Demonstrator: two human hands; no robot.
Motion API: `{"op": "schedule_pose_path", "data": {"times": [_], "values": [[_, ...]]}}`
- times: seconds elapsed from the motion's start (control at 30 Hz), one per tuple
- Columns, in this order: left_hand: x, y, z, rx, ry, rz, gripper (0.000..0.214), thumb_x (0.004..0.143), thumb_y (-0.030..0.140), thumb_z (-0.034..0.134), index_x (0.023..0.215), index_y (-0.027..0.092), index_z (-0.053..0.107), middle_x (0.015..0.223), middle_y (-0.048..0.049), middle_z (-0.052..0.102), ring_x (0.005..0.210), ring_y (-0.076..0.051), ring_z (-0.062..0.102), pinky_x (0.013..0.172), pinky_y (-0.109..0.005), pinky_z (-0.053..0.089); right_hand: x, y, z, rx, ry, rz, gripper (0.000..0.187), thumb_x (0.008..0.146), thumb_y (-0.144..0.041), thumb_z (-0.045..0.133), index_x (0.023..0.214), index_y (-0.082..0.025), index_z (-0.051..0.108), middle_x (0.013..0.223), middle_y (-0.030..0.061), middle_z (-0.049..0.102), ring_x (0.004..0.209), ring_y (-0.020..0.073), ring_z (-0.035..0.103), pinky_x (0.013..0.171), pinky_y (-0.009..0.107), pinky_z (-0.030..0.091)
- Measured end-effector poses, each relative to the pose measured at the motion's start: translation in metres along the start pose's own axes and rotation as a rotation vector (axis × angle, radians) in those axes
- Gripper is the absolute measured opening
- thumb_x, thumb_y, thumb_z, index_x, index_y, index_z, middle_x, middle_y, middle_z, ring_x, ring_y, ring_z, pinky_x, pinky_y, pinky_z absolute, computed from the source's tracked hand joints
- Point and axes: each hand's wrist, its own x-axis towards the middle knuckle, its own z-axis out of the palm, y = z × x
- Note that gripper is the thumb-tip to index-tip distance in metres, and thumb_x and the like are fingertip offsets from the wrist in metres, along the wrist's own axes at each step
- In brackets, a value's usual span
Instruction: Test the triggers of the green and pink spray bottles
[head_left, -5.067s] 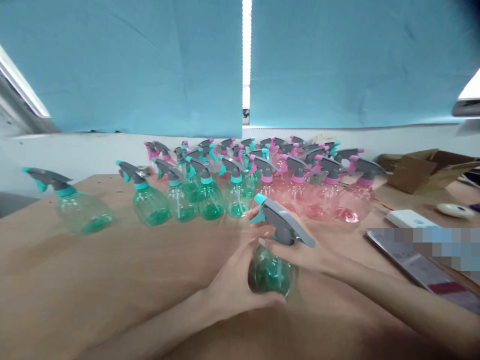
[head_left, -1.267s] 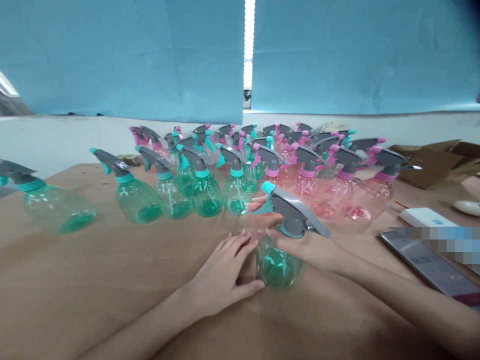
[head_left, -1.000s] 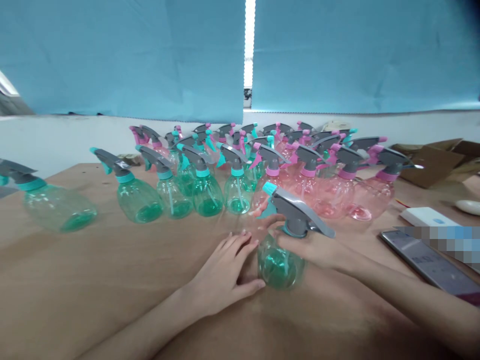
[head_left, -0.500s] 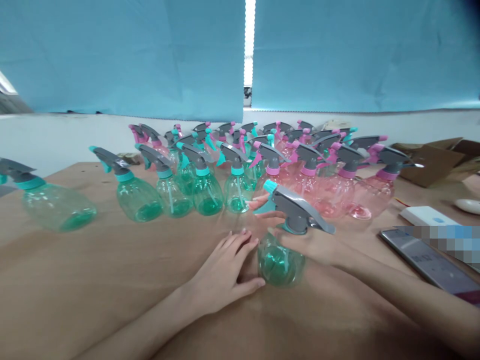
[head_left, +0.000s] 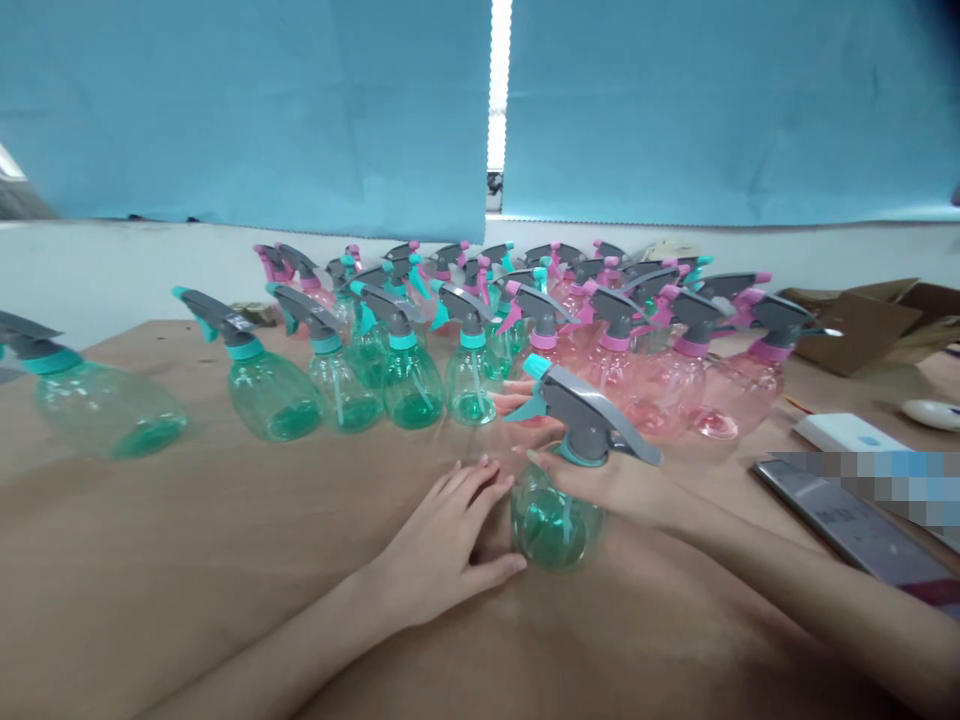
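A green spray bottle (head_left: 557, 525) with a grey head and a turquoise nozzle stands upright on the table close in front of me. My right hand (head_left: 611, 485) is wrapped round its upper part from the right. Its thumb lies across the near side below the collar, and its other fingers show behind the trigger, partly hidden by the spray head. My left hand (head_left: 442, 545) rests on the table just left of the bottle, palm down with fingers spread. Its fingertips are close to the bottle; whether they touch it I cannot tell.
Behind stand several green spray bottles (head_left: 412, 385) and several pink spray bottles (head_left: 667, 395) in rows. One more green bottle (head_left: 105, 405) is far left. At right lie a phone (head_left: 840, 530), a white box-shaped device (head_left: 847, 432), a white mouse (head_left: 934, 414) and an open cardboard box (head_left: 847, 325).
The whole view has shifted a little, so things appear slightly farther left. Both hands keep their places at the green spray bottle.
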Motion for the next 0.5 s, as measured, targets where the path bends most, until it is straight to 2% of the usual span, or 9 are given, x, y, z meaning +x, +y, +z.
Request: {"op": "schedule_pose_path", "data": {"times": [0.13, 0.37, 0.5], "values": [[0.0003, -0.0005, 0.0004, 0.001, 0.005, 0.009, 0.063, 0.088, 0.053, 0.058, 0.138, 0.017, 0.043, 0.147, -0.0143, 0.042, 0.137, -0.030, 0.035, 0.111, -0.052, 0.028, -0.0018, 0.0020, 0.0007, -0.030, 0.043, 0.046, 0.009, 0.077, -0.029, 0.057, 0.079, -0.026, 0.065, 0.071, -0.0010, 0.071, 0.065, 0.0169, 0.069, 0.059, 0.027, 0.059], [0.0003, -0.0001, 0.0000, 0.008, -0.019, 0.003, 0.064, 0.089, 0.053, 0.059, 0.138, 0.015, 0.043, 0.147, -0.0150, 0.041, 0.137, -0.030, 0.033, 0.111, -0.051, 0.027, -0.0024, 0.0040, 0.0016, 0.027, 0.020, 0.039, 0.009, 0.079, -0.028, 0.057, 0.086, -0.026, 0.064, 0.086, -0.0001, 0.073, 0.076, 0.0170, 0.071, 0.069, 0.029, 0.060], [0.0001, -0.0007, 0.0002, -0.004, -0.007, 0.002, 0.063, 0.088, 0.052, 0.059, 0.137, 0.017, 0.043, 0.147, -0.0147, 0.041, 0.136, -0.031, 0.034, 0.111, -0.051, 0.028, -0.0026, 0.0048, 0.0017, 0.101, 0.007, 0.034, 0.010, 0.078, -0.024, 0.061, 0.086, -0.028, 0.063, 0.083, -0.0023, 0.072, 0.077, 0.0174, 0.071, 0.072, 0.030, 0.061]]}}
